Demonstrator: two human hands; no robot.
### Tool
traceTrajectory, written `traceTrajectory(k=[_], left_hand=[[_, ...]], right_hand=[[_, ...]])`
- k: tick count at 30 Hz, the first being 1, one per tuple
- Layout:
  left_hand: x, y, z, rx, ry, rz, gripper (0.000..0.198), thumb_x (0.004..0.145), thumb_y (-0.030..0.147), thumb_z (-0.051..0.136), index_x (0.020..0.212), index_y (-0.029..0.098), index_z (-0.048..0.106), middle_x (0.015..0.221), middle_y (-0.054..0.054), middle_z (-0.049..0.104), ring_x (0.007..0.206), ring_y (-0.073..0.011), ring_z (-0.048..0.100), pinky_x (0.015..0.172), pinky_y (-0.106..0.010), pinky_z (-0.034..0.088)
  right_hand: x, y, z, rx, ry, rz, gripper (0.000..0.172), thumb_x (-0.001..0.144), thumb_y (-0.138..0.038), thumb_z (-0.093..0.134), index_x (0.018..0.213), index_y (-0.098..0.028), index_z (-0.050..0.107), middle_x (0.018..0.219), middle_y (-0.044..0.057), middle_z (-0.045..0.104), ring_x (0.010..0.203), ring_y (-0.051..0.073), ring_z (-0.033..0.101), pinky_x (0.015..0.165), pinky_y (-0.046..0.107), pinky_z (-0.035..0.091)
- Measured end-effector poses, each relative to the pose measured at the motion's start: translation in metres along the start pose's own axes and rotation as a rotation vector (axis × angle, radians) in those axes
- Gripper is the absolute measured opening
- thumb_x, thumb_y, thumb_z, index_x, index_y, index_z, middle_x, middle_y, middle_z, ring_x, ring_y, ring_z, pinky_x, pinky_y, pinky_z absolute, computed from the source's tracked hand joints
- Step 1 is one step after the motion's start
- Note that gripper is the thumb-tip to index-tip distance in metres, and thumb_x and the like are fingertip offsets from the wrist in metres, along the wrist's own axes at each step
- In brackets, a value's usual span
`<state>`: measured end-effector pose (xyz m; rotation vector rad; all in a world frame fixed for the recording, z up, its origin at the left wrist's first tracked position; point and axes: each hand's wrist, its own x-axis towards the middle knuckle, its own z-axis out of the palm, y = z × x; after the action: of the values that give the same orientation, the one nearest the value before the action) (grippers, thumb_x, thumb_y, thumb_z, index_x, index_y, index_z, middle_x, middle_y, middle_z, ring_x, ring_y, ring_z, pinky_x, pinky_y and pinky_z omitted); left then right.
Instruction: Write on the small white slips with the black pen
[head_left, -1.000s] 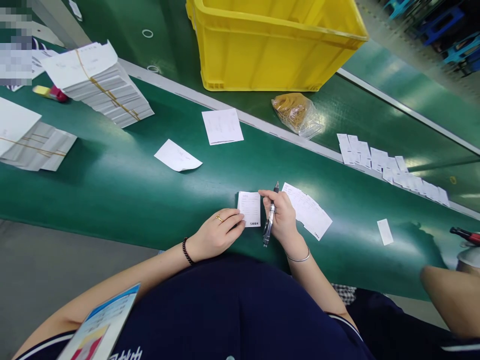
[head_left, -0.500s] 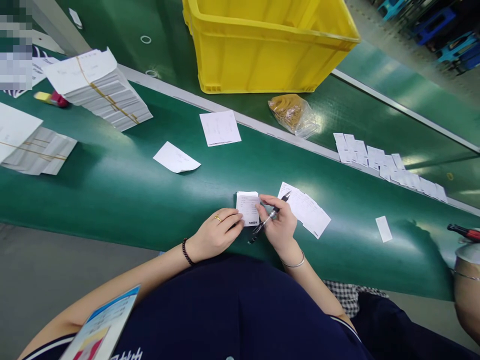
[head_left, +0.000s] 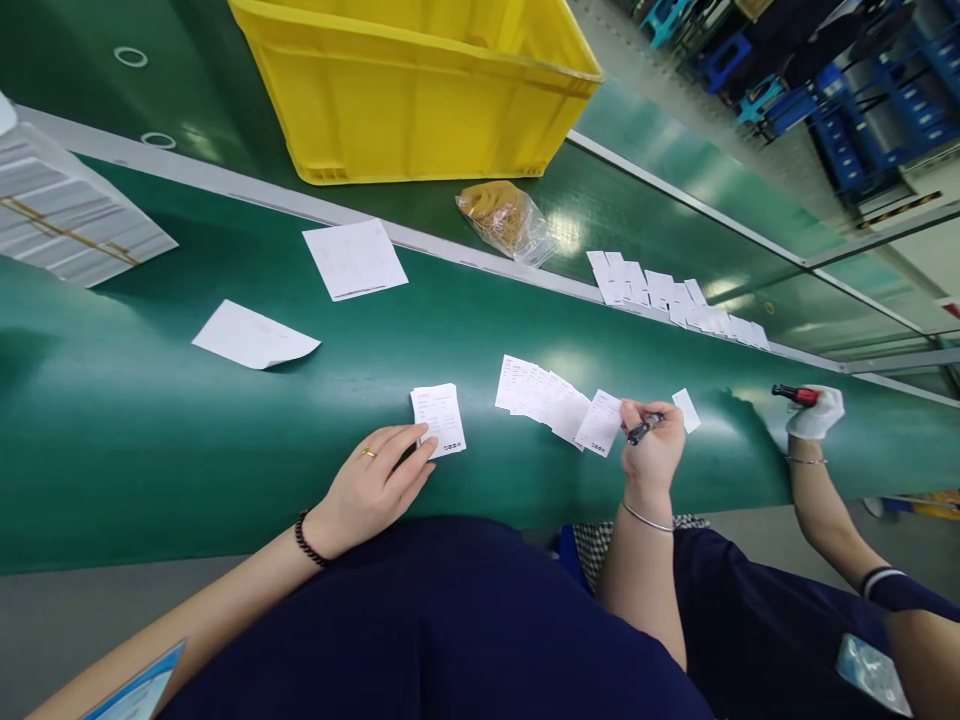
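Note:
A small stack of printed white cards (head_left: 441, 415) lies on the green worktop. My left hand (head_left: 379, 480) rests beside it, fingers extended, with the fingertips on the stack's right lower part and the thumb hidden. My right hand (head_left: 654, 450) is closed around a dark pen (head_left: 643, 430) and pinches the edge of a printed card (head_left: 601, 422). That card sits at the right end of an overlapping row of similar cards (head_left: 536, 388), partly over the last of them.
A yellow crate (head_left: 435, 120) and a bag of rubber bands (head_left: 504, 215) stand behind the worktop's rail. More cards (head_left: 660, 290) line the rail. Loose papers (head_left: 356, 260) and a banded paper stack (head_left: 75, 210) lie leftward. At right, a co-worker's gloved hand (head_left: 817, 412) holds a red-black tool.
My right hand has moved right from the stack to the row's end, with a card and the pen. My left hand stays at the stack. The view has shifted right.

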<state>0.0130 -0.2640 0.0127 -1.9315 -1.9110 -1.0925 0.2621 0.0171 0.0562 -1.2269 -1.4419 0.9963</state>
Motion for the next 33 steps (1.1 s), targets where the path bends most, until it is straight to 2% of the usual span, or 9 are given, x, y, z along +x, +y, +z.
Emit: traceTrajectory(k=[3,7,14,19,24,26,28,30,33], left_hand=[[0.001,0.0,0.0,0.01,-0.009,0.012,0.036,0.083,0.007,0.067,0.117,0.009,0.056,0.112,-0.018,0.062,0.099,-0.0267,0.063,0.083,-0.042,0.059],[0.002,-0.001,-0.001,0.028,-0.015,0.013,0.036,0.083,0.008,0.068,0.117,0.009,0.055,0.112,-0.017,0.063,0.098,-0.0265,0.064,0.083,-0.041,0.059],[0.0,-0.001,-0.001,0.037,-0.022,-0.009,0.034,0.083,0.009,0.068,0.115,0.01,0.056,0.113,-0.017,0.062,0.099,-0.0262,0.064,0.084,-0.041,0.059],[0.0,-0.003,0.0,0.007,-0.015,0.009,0.03,0.084,0.007,0.067,0.112,0.011,0.058,0.111,-0.015,0.063,0.102,-0.0257,0.063,0.086,-0.042,0.059],[0.002,-0.001,0.0,-0.014,-0.002,0.015,0.019,0.085,0.006,0.064,0.102,0.013,0.062,0.103,-0.012,0.065,0.102,-0.0243,0.063,0.085,-0.041,0.059],[0.003,0.001,-0.001,-0.005,0.001,0.016,0.017,0.085,0.005,0.063,0.1,0.014,0.063,0.101,-0.011,0.066,0.102,-0.0235,0.063,0.086,-0.04,0.059],[0.003,0.002,-0.002,0.004,0.009,0.024,0.016,0.085,0.004,0.063,0.099,0.013,0.063,0.1,-0.011,0.067,0.102,-0.0232,0.063,0.086,-0.04,0.059],[0.003,0.002,-0.002,0.006,0.015,0.022,0.017,0.085,0.004,0.062,0.1,0.013,0.064,0.1,-0.011,0.067,0.102,-0.0233,0.063,0.086,-0.039,0.059],[0.001,0.002,-0.001,-0.001,0.018,0.003,0.019,0.086,0.004,0.061,0.103,0.014,0.064,0.102,-0.011,0.067,0.105,-0.023,0.062,0.086,-0.039,0.059]], right_hand=[[0.003,0.023,-0.016,-0.049,0.072,0.074,0.046,0.055,-0.028,0.079,0.083,-0.022,0.043,0.068,-0.004,0.066,0.062,0.011,0.064,0.061,0.024,0.048],[0.002,0.039,-0.016,-0.043,0.053,0.106,0.048,0.053,-0.031,0.077,0.082,-0.023,0.04,0.066,-0.004,0.066,0.066,0.013,0.068,0.064,0.025,0.05],[0.01,0.043,-0.019,-0.083,0.072,0.13,0.053,0.051,-0.035,0.079,0.082,-0.024,0.036,0.065,-0.006,0.067,0.056,0.011,0.063,0.06,0.025,0.05],[0.009,0.044,-0.02,-0.177,0.106,0.136,0.05,0.049,-0.028,0.081,0.079,-0.023,0.041,0.067,-0.003,0.067,0.063,0.014,0.065,0.068,0.031,0.052],[0.001,0.021,-0.011,-0.348,0.156,-0.101,0.037,0.067,-0.032,0.075,0.092,-0.02,0.05,0.088,0.003,0.068,0.079,0.015,0.065,0.081,0.034,0.049],[-0.009,0.004,0.003,-0.312,0.085,-0.199,0.031,0.083,-0.04,0.062,0.103,-0.019,0.051,0.083,0.003,0.068,0.068,0.013,0.062,0.071,0.03,0.048],[-0.026,-0.012,0.024,-0.214,-0.101,-0.205,0.035,0.095,-0.048,0.043,0.11,-0.018,0.052,0.069,0.0,0.064,0.051,0.01,0.051,0.056,0.026,0.042],[-0.048,-0.026,0.049,-0.06,-0.331,-0.194,0.043,0.097,-0.055,0.035,0.108,-0.019,0.056,0.064,-0.001,0.061,0.047,0.01,0.047,0.049,0.025,0.039],[-0.082,-0.04,0.087,0.06,-0.656,-0.132,0.037,0.096,-0.053,0.043,0.101,-0.021,0.061,0.073,0.001,0.064,0.056,0.011,0.054,0.051,0.025,0.045]])
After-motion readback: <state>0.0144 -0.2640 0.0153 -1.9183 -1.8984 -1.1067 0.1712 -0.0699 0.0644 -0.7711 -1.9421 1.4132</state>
